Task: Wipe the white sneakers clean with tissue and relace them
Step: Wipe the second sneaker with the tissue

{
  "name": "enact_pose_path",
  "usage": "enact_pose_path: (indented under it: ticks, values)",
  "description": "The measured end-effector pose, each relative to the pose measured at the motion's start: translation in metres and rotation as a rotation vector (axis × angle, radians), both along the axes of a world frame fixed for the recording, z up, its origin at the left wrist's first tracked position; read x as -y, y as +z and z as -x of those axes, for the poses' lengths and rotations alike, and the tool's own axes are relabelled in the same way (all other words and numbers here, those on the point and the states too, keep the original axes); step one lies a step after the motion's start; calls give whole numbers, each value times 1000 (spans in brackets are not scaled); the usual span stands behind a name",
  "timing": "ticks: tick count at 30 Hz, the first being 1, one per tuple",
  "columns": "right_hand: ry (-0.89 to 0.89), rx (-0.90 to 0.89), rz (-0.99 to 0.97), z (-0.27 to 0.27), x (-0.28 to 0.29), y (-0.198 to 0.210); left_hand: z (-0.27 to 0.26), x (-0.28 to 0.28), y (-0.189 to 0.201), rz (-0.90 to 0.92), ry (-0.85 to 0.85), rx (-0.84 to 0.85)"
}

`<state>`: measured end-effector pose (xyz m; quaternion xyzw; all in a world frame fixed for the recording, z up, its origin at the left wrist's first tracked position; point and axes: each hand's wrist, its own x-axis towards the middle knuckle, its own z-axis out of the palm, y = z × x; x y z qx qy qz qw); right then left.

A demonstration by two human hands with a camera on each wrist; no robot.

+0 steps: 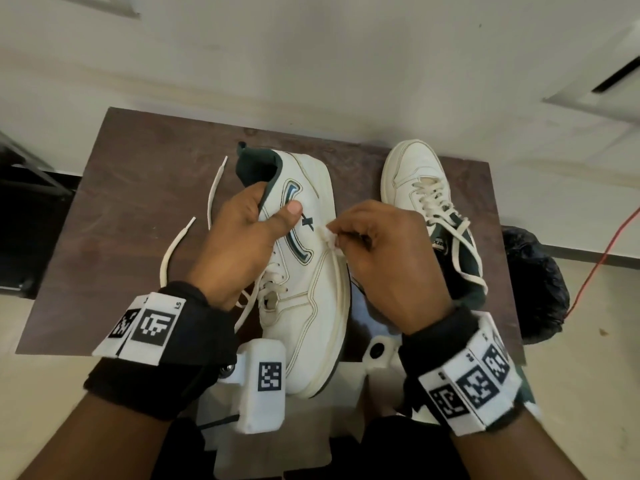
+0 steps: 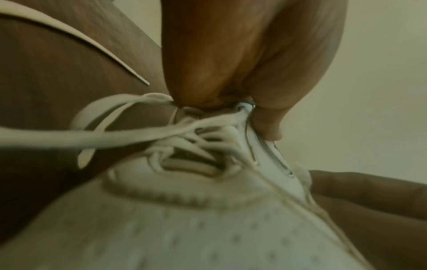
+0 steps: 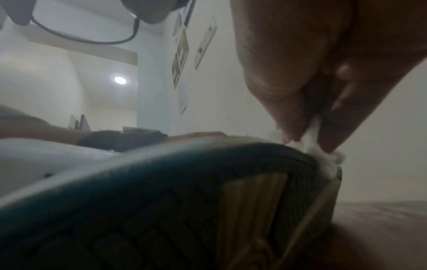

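A white sneaker with a dark green collar lies tilted on its side over the brown table. My left hand grips it at the collar, thumb across its side panel. In the left wrist view the sneaker's laces hang loose. My right hand pinches a small wad of white tissue against the sole edge. The right wrist view has the tissue pressed on the sneaker's green sole. A second white sneaker stands laced at the right.
The loose ends of a white lace trail over the table's left part. A black plastic bag sits off the table's right edge, with a red cable beside it. A white wall lies beyond the far edge.
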<state>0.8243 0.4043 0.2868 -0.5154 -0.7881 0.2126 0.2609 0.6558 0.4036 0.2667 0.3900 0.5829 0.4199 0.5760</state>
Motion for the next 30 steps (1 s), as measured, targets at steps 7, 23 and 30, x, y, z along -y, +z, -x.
enact_pose_path:
  ticks: [7,23,30]
  values:
    - [213,77,234,-11,9,21,7,2,0,-15,-63,-62]
    - [141,73,40,8,3,18,14,0,3,-14,-120,-104]
    - [253,194,16,25,22,9,7,4,8,-105,-245,-214]
